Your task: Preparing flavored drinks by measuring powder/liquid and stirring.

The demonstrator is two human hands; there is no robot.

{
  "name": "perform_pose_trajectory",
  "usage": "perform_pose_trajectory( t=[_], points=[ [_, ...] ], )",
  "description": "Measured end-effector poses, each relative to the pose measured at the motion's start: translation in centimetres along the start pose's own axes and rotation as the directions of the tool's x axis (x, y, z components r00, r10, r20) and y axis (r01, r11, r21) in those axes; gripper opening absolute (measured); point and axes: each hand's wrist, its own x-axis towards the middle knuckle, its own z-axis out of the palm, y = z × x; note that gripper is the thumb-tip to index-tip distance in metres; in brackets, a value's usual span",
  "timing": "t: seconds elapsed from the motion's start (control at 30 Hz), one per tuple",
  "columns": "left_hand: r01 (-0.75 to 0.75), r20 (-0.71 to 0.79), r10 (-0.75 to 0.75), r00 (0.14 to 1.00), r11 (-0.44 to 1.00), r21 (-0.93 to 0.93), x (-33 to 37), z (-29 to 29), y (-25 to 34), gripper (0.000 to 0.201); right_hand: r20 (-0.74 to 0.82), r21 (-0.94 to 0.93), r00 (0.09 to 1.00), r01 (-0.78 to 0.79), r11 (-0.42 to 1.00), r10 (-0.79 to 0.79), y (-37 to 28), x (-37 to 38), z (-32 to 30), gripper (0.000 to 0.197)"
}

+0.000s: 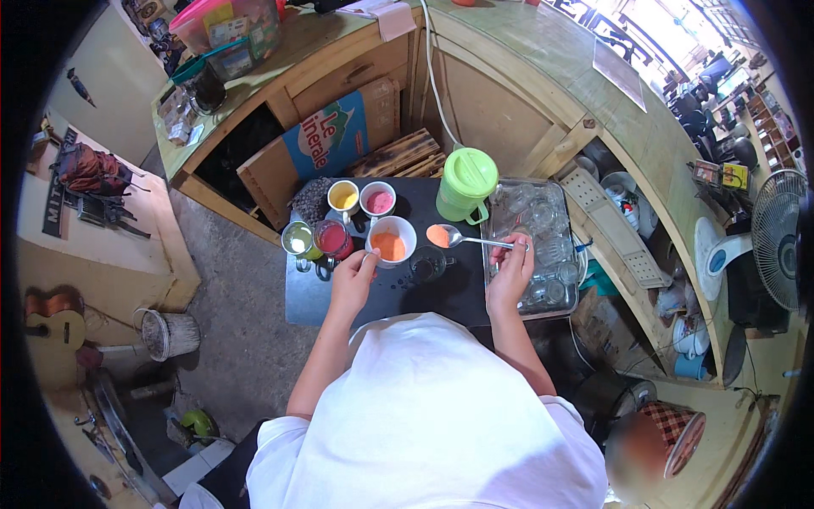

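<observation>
Fingers of the right hand point(510, 273) are closed on the handle of a metal spoon point(485, 243), its bowl loaded with orange powder point(437, 235); in the head view I see it above the middle of the dark counter point(309, 304). Fingers of the left hand point(349, 278) pinch the near-left side of a white cup point(408, 238) containing orange powder. I see a glass mug point(428, 266) toward the counter's near edge, a lime-green pitcher point(466, 182) by its far edge, and a tray point(574, 280) of clear glasses point(551, 291) at its right end.

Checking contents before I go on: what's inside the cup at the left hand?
The cup holds what looks like orange powder. It covers the cup's bottom, so anything beneath it cannot be seen.
</observation>
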Motion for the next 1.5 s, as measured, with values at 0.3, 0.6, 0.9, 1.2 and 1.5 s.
perform_pose_trajectory(
  t=[0.3,0.6,0.9,1.2,1.5],
  points=[
    [0.032,-0.065,-0.033,0.997,0.999,-0.022,-0.3,-1.2,-0.5,0.032,0.226,-0.241,0.972,0.127,0.962,-0.072,4.1,-0.9,-2.9,0.024],
    [-0.014,-0.039,0.012,0.999,0.998,-0.057,-0.4,-0.7,0.6,0.031,0.692,-0.369,0.644,0.703,0.608,-0.326,4.0,-1.7,-3.3,0.01],
    [-0.083,0.02,0.082,0.996,0.994,0.071,-0.9,0.0,2.2,0.03,0.089,-0.103,0.919,0.393,0.914,-0.385,-0.8,-1.8,-1.2,0.027],
    [-0.165,0.166,0.146,0.975,0.98,0.108,-1.2,1.0,3.6,0.027,0.618,-0.143,0.587,0.738,0.659,-0.523,-1.6,-0.8,1.5,0.008],
    [-0.203,0.124,0.197,0.972,0.978,0.038,-1.2,1.3,4.1,0.033,0.747,-0.043,0.387,0.84,0.541,-0.541,-1.9,-0.8,1.3,0.011]
  ],
)
